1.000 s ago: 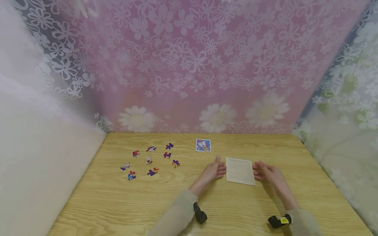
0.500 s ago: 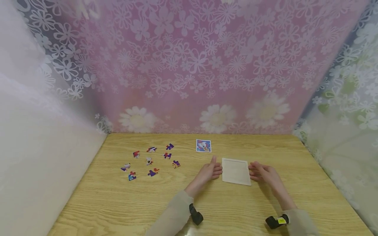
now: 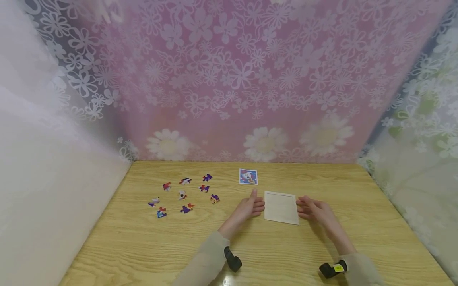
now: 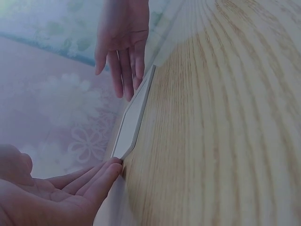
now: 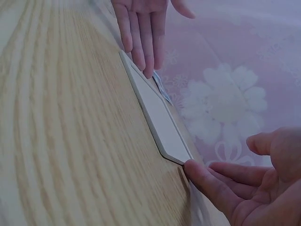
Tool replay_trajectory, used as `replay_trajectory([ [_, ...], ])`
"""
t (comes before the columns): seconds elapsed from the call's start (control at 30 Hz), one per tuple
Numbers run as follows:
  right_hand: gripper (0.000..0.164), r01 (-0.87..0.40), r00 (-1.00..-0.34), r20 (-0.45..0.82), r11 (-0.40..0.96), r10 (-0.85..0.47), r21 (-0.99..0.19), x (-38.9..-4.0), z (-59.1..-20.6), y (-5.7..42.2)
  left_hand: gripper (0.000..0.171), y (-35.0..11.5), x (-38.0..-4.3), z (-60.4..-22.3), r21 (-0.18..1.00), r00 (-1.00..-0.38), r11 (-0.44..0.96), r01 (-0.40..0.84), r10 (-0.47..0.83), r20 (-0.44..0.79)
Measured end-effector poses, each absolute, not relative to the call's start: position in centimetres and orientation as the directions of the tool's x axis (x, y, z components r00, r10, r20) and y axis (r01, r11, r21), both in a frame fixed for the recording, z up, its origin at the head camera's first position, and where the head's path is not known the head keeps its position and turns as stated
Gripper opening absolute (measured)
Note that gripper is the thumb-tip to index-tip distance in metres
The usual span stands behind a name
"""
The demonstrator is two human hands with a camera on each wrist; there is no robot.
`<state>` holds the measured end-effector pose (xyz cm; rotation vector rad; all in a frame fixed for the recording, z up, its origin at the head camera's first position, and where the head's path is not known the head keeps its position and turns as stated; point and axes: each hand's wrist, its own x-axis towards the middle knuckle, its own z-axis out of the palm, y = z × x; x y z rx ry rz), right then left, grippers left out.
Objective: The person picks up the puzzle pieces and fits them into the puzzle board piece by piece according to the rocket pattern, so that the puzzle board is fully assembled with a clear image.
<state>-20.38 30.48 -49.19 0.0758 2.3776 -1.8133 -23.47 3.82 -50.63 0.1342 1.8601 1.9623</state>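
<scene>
A square, pale puzzle tray (image 3: 281, 207) with a shallow raised rim lies flat on the wooden table between my hands. My left hand (image 3: 247, 208) is at its left side, fingers straight and fingertips right at the edge, thumb pointing up. On the opposite side my right hand (image 3: 316, 210) has its extended fingertips at the right edge. In the left wrist view, the tray (image 4: 131, 120) shows its thin side, with the left fingertips at its near corner. The right wrist view shows the right fingertips touching the tray (image 5: 157, 117) at its near end.
Several loose jigsaw pieces (image 3: 182, 195) are scattered over the left of the table (image 3: 143, 246). Behind the tray lies a small square picture card (image 3: 248, 176) with a white cartoon figure. A flowered pink curtain (image 3: 229, 79) rises at the table's back edge, with pale curtains at both sides.
The tray has slid to the left across the table, with both hands moving along on either side of it. The jigsaw pieces and card stay where they were.
</scene>
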Motion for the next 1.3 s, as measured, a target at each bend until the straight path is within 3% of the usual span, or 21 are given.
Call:
replay_trajectory([
  [1.13,0.059,0.113,-0.982,-0.144,0.233,-0.120,-0.966,-21.3,-49.5,27.7,0.086,-0.1,-22.9,-50.5,0.981,-0.911,0.030,-0.191,0.367,-0.188],
  [1.3,0.058,0.104,-0.980,-0.141,0.242,-0.140,-0.965,-21.2,-49.3,27.5,0.081,-0.5,-22.8,-50.6,0.978,-0.910,0.006,-0.207,0.367,-0.195],
])
